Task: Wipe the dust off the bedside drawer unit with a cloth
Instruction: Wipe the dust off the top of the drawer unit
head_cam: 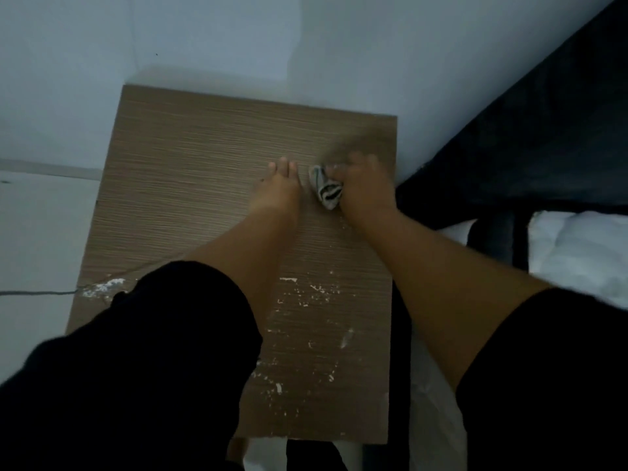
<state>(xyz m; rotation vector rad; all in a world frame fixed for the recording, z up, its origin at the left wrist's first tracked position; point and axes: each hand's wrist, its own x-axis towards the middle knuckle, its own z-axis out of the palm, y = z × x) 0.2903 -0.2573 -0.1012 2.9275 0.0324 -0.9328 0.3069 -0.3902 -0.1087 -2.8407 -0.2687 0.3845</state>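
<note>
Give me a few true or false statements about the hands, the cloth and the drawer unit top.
1. The right hand grips the cloth. True.
2. The left hand holds a spray bottle. False: it rests flat on the drawer unit top, holding nothing.
3. White flecks lie on the near part of the top. True.
4. The cloth is plain red. False: it is pale with dark stripes.

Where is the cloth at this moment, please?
In the head view, the cloth is bunched in the right hand on the drawer unit's top, towards its right edge, beside the left hand.
</note>
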